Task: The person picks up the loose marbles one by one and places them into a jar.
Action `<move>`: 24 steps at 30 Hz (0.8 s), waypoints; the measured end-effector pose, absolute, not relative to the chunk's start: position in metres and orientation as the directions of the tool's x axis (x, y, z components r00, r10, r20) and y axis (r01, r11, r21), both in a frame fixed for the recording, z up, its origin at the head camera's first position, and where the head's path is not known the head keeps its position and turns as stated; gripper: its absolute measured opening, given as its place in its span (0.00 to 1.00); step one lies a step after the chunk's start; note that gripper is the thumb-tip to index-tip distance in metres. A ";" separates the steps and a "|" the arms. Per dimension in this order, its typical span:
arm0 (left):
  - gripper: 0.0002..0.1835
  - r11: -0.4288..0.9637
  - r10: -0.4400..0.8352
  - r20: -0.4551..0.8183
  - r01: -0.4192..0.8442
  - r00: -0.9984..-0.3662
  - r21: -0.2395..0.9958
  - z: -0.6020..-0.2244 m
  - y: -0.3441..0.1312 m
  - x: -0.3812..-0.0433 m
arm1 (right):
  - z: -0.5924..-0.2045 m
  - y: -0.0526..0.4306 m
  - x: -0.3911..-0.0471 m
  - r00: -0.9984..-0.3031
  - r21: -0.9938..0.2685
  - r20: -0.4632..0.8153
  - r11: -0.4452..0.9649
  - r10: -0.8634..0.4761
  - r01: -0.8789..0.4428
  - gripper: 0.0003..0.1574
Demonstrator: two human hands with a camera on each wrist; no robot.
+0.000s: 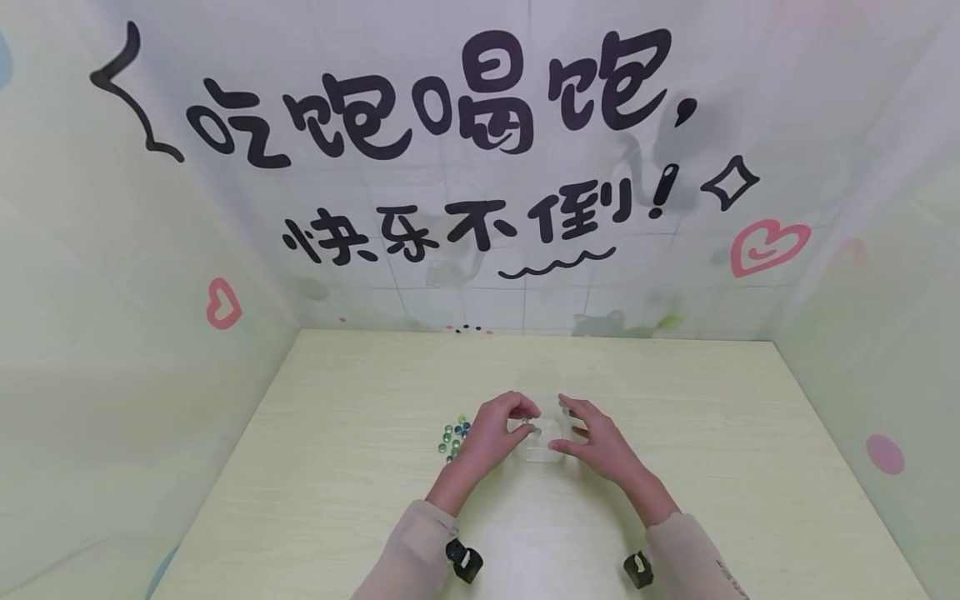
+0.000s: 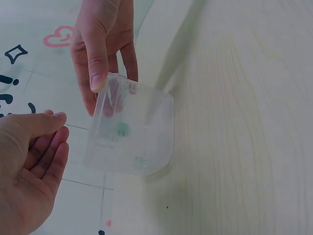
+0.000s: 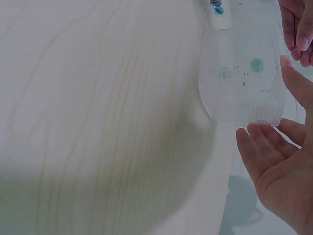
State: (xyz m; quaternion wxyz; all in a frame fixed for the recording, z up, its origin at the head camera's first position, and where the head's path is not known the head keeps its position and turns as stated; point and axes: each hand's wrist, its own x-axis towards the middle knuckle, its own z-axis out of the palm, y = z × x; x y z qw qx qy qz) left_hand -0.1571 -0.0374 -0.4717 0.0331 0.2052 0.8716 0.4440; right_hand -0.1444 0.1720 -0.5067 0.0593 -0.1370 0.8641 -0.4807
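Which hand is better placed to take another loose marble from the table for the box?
Probably the left hand: it is nearer the loose marbles on the table, while the right hand is farther away and holds the box.

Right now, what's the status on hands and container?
Right hand grips clear container; green marbles inside. Left hand near its opening, grasp unclear. Loose marbles beside left hand; no obstruction visible.
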 end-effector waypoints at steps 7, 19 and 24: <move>0.09 0.530 0.389 0.134 0.341 -0.911 0.777 -0.471 -0.039 -0.157 | -0.507 0.171 -0.144 -0.957 -0.850 0.024 0.498 -0.290 -0.172 0.47; 0.08 0.524 0.391 0.160 0.362 -0.906 0.771 -0.473 -0.042 -0.155 | -0.507 0.172 -0.144 -0.956 -0.845 0.031 0.503 -0.290 -0.180 0.47; 0.08 0.515 0.389 0.172 0.369 -0.905 0.774 -0.475 -0.044 -0.155 | -0.509 0.172 -0.144 -0.956 -0.846 0.036 0.500 -0.292 -0.184 0.47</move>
